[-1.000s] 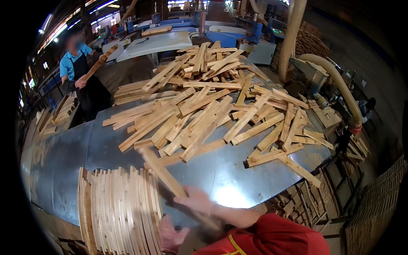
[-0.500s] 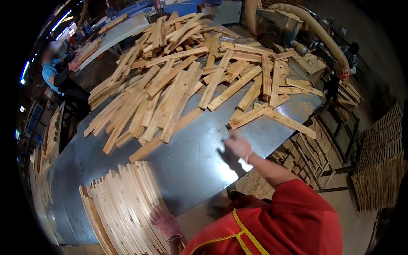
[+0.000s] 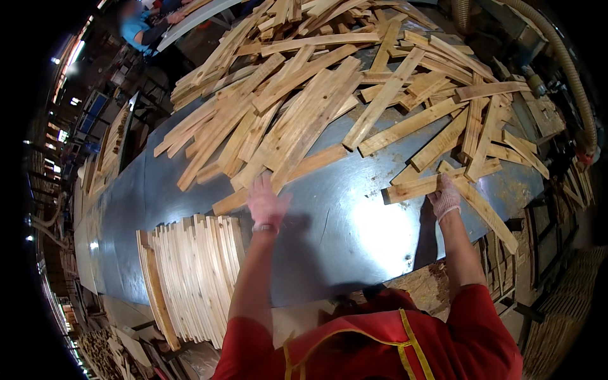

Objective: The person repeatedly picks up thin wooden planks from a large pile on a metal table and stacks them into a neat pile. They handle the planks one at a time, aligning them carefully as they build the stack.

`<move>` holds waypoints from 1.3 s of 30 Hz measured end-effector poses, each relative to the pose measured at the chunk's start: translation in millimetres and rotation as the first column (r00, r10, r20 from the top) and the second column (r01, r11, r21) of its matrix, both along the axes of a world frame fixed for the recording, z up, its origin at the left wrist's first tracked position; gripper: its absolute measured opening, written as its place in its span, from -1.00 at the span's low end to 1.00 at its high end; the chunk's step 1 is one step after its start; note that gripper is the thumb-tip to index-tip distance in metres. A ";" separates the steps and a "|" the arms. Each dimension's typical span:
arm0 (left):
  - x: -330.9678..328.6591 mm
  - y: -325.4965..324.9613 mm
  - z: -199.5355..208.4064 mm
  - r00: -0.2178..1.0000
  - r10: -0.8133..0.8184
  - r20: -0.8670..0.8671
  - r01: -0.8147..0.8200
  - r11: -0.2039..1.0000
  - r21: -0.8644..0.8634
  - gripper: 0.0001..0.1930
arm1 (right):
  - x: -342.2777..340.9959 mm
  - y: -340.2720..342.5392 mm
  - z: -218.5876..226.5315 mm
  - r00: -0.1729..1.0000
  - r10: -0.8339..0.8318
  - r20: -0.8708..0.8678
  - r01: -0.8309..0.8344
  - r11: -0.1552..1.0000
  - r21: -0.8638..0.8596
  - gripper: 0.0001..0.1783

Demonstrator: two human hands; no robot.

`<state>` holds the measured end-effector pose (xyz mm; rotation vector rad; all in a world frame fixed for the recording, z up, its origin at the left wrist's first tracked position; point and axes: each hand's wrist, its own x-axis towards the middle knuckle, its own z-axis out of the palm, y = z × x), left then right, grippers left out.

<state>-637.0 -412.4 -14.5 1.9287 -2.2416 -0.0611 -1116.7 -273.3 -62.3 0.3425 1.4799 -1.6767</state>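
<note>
My left hand (image 3: 266,204), in a pink glove, reaches to the near ends of the long wooden boards (image 3: 313,126). Its fingers point forward and the thumb stands apart; the fingertips are at the board ends. Farther right, my gloved right hand (image 3: 445,197) has its fingers closed over the near edge of a short wooden board (image 3: 411,189), which lies slanted on the metal table (image 3: 323,234). Another board (image 3: 487,214) passes beside that hand toward the table's edge. A row of pale wooden strips (image 3: 193,272) standing side by side is to the left of my left forearm.
A heap of loose boards (image 3: 329,41) covers the table's far part. A person in a blue shirt (image 3: 134,28) stands at the far left. A ribbed hose (image 3: 563,63) curves down at the far right. Stacked wood (image 3: 570,304) stands beyond the right edge.
My left hand has gone from the pale strips up to the loose boards. My right hand has moved forward and right onto a short board. The view has shifted.
</note>
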 end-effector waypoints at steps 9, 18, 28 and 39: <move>-31.4 57.2 -23.6 0.686 0.224 -0.692 0.426 0.648 0.632 -0.42 | 95.0 67.0 66.5 0.897 0.393 0.203 -0.301 0.878 -0.371 -0.71; 59.7 292.6 -12.1 0.466 0.568 -0.678 0.445 0.512 0.735 -0.51 | 270.3 121.6 45.5 0.464 0.885 -0.029 -0.880 0.465 0.100 -0.62; 137.2 367.8 57.0 0.985 0.078 -0.156 -0.002 0.899 0.437 -0.25 | 464.0 124.2 76.1 -0.520 0.836 -0.175 -0.814 -0.423 0.398 -0.14; 183.6 311.1 -3.9 0.992 0.124 0.006 -0.124 0.991 0.050 -0.30 | 353.3 -62.6 79.9 -0.492 0.677 -0.546 -0.716 0.042 0.697 -0.21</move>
